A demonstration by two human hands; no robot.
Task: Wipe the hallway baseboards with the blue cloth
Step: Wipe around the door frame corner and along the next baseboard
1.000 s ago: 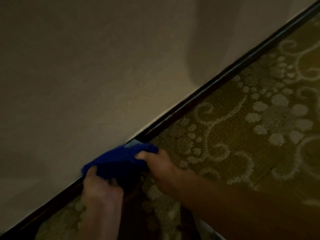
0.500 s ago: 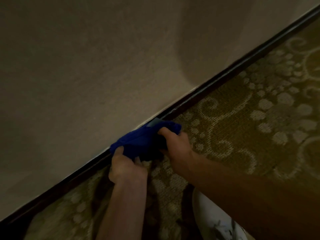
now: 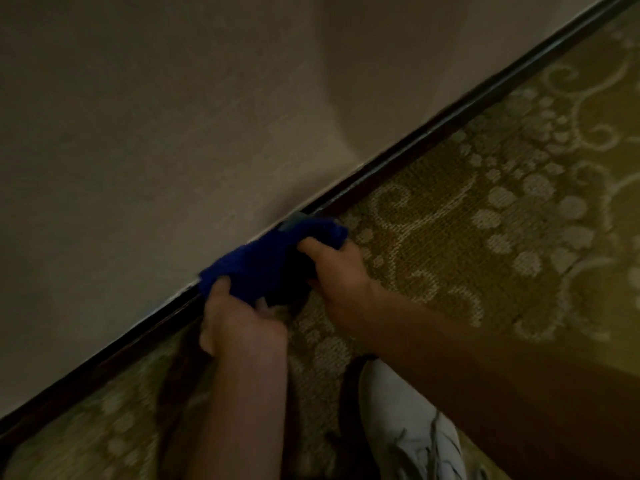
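Note:
The blue cloth [image 3: 263, 258] is bunched against the dark baseboard [image 3: 433, 131], which runs diagonally from lower left to upper right under a beige wall. My left hand [image 3: 239, 323] grips the cloth's left end, thumb on top. My right hand [image 3: 336, 271] grips its right end, fingers curled into the fabric. A small grey tag of the cloth [image 3: 294, 221] shows at the wall edge. The stretch of baseboard behind the cloth is hidden.
A patterned olive and cream carpet [image 3: 502, 220] covers the floor right of the baseboard. My white shoe [image 3: 405, 417] stands on the carpet just below my right forearm. The scene is dim.
Both hands and the cloth have slid along the baseboard toward the upper right. The white shoe has come into view at the bottom.

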